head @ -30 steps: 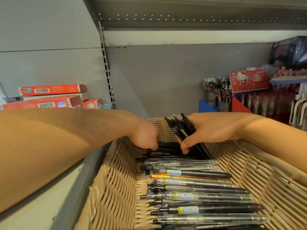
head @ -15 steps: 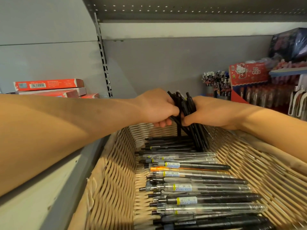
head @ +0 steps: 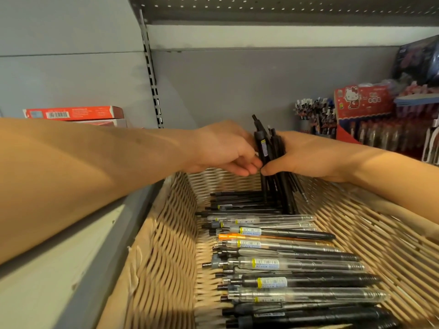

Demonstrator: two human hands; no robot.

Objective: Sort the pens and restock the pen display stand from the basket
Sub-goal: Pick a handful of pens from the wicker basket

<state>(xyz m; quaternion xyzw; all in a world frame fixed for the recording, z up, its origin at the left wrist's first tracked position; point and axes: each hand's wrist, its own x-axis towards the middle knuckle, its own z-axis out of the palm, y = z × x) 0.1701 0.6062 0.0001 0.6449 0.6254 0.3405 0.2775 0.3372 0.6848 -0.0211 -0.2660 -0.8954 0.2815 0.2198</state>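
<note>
I see my right hand (head: pixel 306 157) curled round a bundle of slim black plastic pens (head: pixel 270 150), thumb pressed on its front; the bundle stands nearly upright at about 12 o'clock from the middle of the view, its lower ends down inside the far end of the woven tan wicker basket (head: pixel 166 245). My left hand (head: pixel 225 148) comes in from 9 o'clock, its fingers loosely bent and touching the left side of the same bundle just beside the right thumb; I cannot tell whether it truly grips any pen. Across the basket floor, from the centre down to 5 o'clock, lies a row of loose black, clear and one orange pens (head: pixel 285 264), each lying crosswise, several with yellow-edged barcode stickers. At 10 o'clock flat red cardboard boxes (head: pixel 73 112) are stacked on the grey metal shelf. At 2 o'clock stands a red cartoon-cat pen display stand (head: pixel 363 103), with cups of pens just left of it.
</note>
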